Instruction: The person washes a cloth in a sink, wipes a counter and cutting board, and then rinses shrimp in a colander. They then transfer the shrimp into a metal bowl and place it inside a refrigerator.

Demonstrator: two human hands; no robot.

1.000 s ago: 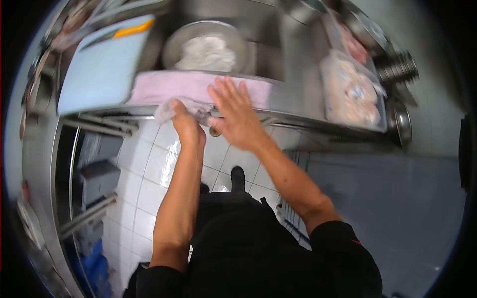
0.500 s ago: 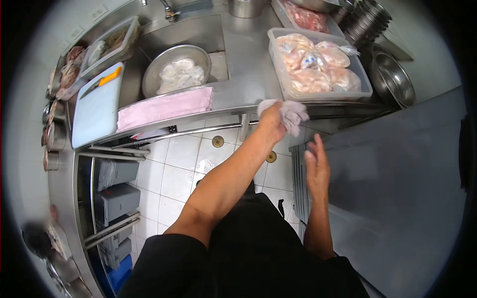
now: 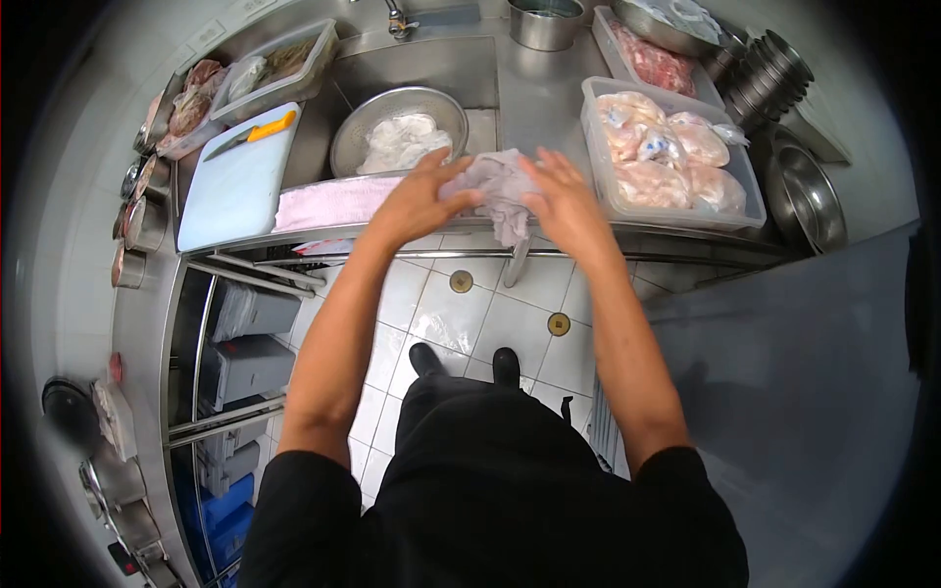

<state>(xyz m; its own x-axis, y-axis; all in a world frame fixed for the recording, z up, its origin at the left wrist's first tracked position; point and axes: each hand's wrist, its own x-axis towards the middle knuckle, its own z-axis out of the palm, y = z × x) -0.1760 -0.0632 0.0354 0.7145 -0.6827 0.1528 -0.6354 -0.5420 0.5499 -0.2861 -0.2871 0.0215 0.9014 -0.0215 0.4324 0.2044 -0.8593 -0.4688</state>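
A crumpled pale pink cloth (image 3: 500, 184) is at the counter's front edge, between my two hands, with its lower end hanging over the rim. On its left side is my left hand (image 3: 421, 199), fingers spread and the thumb reaching toward the cloth. My right hand (image 3: 569, 204) is at its other side, fingers stretched out and thumb against the cloth. A folded pink towel (image 3: 333, 204) lies along the sink's front, partly behind my left forearm. Behind my left hand, a perforated metal bowl (image 3: 351, 137) with whitish contents (image 3: 404, 139) sits in the sink (image 3: 421, 67).
A yellow-handled knife (image 3: 272, 126) lies on the pale blue cutting board (image 3: 235, 181) at left. To the right stands a plastic tub (image 3: 686, 214) of bagged pale meat (image 3: 652, 184). Stacked metal containers (image 3: 774, 78) and a large grey surface (image 3: 784, 392) occupy the right side.
My left hand has moved left from its grasp on the cloth, and its fingers have spread. My right hand has come up to the cloth's other side. The view has shifted.
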